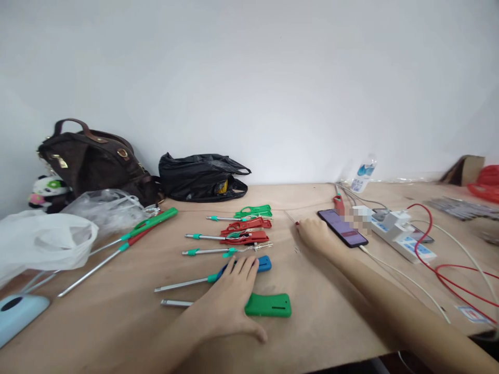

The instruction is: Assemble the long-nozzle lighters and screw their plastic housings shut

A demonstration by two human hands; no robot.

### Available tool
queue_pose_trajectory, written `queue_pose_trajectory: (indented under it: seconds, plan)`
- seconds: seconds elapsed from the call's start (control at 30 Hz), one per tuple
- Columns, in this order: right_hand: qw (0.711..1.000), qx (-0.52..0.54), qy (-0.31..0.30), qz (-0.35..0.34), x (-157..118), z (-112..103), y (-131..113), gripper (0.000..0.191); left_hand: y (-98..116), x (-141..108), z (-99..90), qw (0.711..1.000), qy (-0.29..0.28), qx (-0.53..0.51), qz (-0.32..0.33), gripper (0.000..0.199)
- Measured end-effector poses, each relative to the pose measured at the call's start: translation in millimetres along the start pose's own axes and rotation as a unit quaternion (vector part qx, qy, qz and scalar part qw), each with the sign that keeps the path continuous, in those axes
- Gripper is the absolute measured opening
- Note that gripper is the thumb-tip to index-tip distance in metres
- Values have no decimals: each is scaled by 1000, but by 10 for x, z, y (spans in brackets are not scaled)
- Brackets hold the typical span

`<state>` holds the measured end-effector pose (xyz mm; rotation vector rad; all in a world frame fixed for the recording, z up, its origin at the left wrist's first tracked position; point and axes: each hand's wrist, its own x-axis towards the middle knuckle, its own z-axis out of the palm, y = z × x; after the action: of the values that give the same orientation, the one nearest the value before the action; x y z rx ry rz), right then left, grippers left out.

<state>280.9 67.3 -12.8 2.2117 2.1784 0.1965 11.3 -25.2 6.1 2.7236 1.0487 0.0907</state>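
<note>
My left hand (230, 293) lies with its fingers spread over a blue lighter (264, 263) and a green lighter (273, 305), whose metal tubes point left. Behind it is a row of opened lighters: a tube with teal bands (208, 252), a red one (244, 238), another red one (249, 225) and a green one (255, 211). My right hand (312, 232), fingers curled down, is beside the phone (343, 228). A small red tip (297, 223) and a thin rod (290, 216) show at its fingertips; most of what it grips is hidden.
Two long lighters (150, 221) lie at the left near plastic bags (58, 239). A brown bag (97, 161) and black bag (195, 176) stand against the wall. At the right are a power strip (409, 246), red cable (444, 275), bottle (362, 176) and metal rods (460, 208).
</note>
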Motion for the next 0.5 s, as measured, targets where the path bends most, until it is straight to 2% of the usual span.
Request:
queue_pose_trajectory:
  seconds: [0.1, 0.27, 0.37, 0.5]
  plan:
    - [1000, 10, 23, -3, 71, 64, -69, 28, -2, -10, 74, 999, -24, 31, -20, 101]
    - [996, 53, 70, -30, 159, -84, -187, 28, -76, 46, 119, 998, 25, 45, -24, 79]
    - [985, 107, 76, -109, 126, -178, -340, 24, -116, 77, 114, 998, 36, 47, -2, 73]
    - [950, 178, 59, -248, 16, -177, -523, 9, -108, 96, 125, 997, 29, 64, 16, 71]
